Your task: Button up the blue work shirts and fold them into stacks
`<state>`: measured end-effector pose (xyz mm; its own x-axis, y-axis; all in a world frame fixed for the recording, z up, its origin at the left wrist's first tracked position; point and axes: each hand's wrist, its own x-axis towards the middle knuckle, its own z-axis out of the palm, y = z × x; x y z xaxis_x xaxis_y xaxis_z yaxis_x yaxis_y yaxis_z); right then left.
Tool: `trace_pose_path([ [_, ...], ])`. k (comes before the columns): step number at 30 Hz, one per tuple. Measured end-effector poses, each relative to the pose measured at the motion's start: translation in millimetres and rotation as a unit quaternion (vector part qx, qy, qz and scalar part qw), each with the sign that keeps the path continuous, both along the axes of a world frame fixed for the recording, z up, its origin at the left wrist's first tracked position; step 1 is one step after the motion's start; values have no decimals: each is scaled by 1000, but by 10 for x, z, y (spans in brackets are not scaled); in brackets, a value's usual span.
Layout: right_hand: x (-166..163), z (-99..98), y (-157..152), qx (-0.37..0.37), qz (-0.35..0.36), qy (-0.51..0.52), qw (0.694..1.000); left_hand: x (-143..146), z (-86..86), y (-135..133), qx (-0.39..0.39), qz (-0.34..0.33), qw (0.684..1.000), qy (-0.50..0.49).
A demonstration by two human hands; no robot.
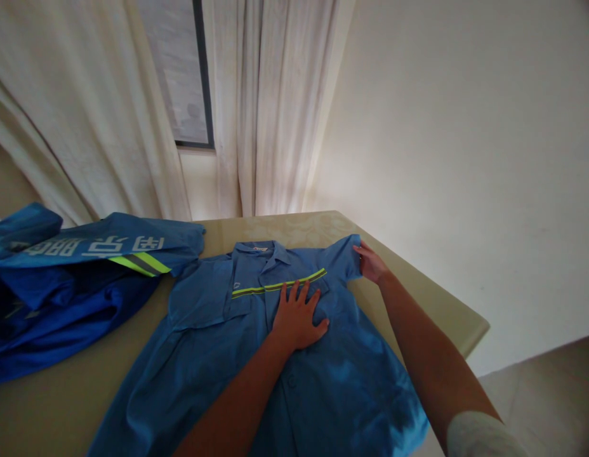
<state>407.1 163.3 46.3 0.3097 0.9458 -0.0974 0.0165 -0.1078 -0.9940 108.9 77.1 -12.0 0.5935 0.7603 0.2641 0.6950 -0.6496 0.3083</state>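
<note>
Across the pale tabletop in front of me lies a blue work shirt, front side up, taking the middle of the table. Its long axis runs away from me: the open collar points toward the table's far edge and the curtains, while the body widens toward me and runs out of view at the bottom. The button placket follows that same line, leaning slightly left at its far end. A yellow-green band crosses the chest, rising a little toward my right. The sleeve on that side sticks out sideways, angled slightly away from me. My left hand lies palm down on the chest, fingers spread, their tips at the band and the thumb out to the right. My right hand is at the sleeve's open end, fingers touching the edge; whether they pinch the cloth I cannot tell. On my left, just beside the shirt's shoulder, sits a heap of blue clothing, with pale characters upside down to me and a bright stripe.
</note>
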Motion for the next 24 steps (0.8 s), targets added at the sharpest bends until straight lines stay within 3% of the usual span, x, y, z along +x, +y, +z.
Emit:
trace_pose_path([
  [12, 197, -163, -50, -103, -64, -130, 984, -5, 14, -3, -6, -7, 1000, 1],
  [19, 160, -15, -185, -129, -46, -198, 971, -10, 71, -28, -10, -47, 999, -1],
  [24, -290, 211, -164, -44, -63, -273, 959, 69, 55, -121, -47, -79, 996, -1],
])
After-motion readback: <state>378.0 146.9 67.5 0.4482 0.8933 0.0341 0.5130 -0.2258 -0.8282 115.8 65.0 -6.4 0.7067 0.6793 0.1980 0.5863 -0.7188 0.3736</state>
